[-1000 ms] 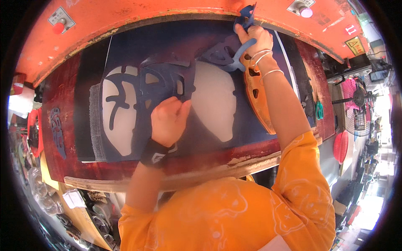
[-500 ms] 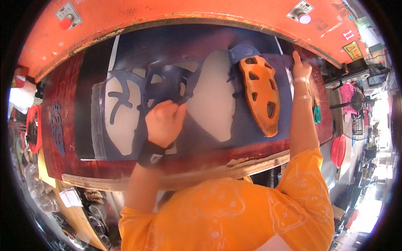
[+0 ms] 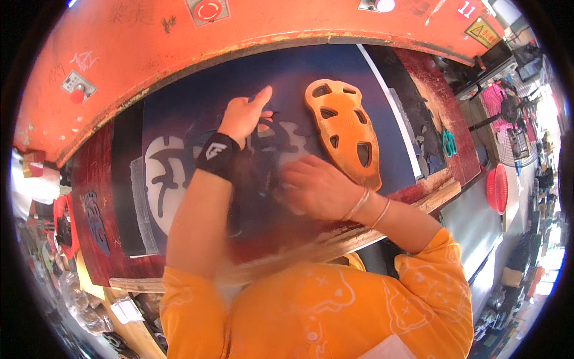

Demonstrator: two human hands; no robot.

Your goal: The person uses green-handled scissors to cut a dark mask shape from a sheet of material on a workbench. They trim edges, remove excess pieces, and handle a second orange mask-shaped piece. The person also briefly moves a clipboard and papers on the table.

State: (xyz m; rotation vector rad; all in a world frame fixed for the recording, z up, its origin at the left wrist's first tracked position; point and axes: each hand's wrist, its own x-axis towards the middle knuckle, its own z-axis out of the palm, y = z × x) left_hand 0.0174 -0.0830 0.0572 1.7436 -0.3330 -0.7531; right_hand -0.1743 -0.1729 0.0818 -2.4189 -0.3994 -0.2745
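Note:
My left hand [image 3: 244,115], with a black wristband, is over the middle of a dark blue sheet [image 3: 191,99]. Its thumb points away, and its fingers close on a blurred dark blue cut piece [image 3: 266,142] with openings in it. My right hand [image 3: 314,186] is nearer me, smeared by motion; its fingers curl down over the same blurred area, and what they hold is hidden. To the right of both hands lies an orange cutting die [image 3: 344,127] with several dark openings, flat on the sheet. Left of my hands, a pale cut-out area [image 3: 160,194] shows branching dark strips.
An orange machine beam [image 3: 137,45] with a red button [image 3: 208,10] spans the far side. Green-handled scissors [image 3: 448,143] and dark scraps [image 3: 426,146] lie at the right. A loose dark cut piece [image 3: 95,221] rests on the red board's left end. Wood [image 3: 418,206] edges the front.
My right hand has come back from the far right to the near middle. My left hand has moved farther away. The blue scrap at the die's far end is gone, and the view has turned.

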